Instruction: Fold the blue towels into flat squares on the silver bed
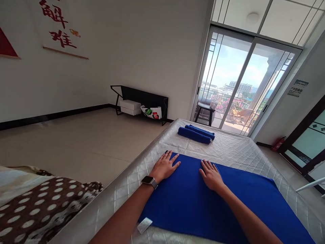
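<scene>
A blue towel point(188, 196) lies spread flat on a pale quilted mattress point(175, 135), with a white tag point(145, 225) at its near left corner. My left hand point(164, 166) rests on the towel's far left corner, palm down and fingers apart; a watch point(149, 182) is on that wrist. Flat on the towel near its far edge is my right hand point(211, 175), fingers stretched forward. Neither hand grips anything. Beyond them, two rolled blue towels point(195, 135) lie side by side on the mattress.
A brown polka-dot blanket point(48, 206) is at the lower left. By the wall stands a black rack point(144, 96) holding white boxes point(130, 106) and a printed bag point(151, 112). Sliding glass doors point(236, 81) are ahead, with a fire extinguisher point(278, 144) to the right.
</scene>
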The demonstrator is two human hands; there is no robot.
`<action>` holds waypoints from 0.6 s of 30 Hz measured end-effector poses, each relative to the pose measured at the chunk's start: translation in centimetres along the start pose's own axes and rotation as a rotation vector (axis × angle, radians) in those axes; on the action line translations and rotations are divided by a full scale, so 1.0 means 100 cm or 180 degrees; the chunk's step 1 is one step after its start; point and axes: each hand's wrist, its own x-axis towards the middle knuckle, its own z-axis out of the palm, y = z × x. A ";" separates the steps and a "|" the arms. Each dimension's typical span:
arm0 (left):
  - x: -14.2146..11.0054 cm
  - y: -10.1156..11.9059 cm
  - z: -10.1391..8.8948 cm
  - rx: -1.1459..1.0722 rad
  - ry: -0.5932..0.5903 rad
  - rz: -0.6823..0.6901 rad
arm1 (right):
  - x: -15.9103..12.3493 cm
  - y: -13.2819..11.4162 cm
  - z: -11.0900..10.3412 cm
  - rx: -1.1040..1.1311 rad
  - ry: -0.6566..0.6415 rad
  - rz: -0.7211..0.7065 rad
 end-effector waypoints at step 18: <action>0.005 -0.007 -0.004 -0.0122 -0.0068 -0.0219 | -0.108 0.268 -0.036 -0.0697 0.0586 0.1917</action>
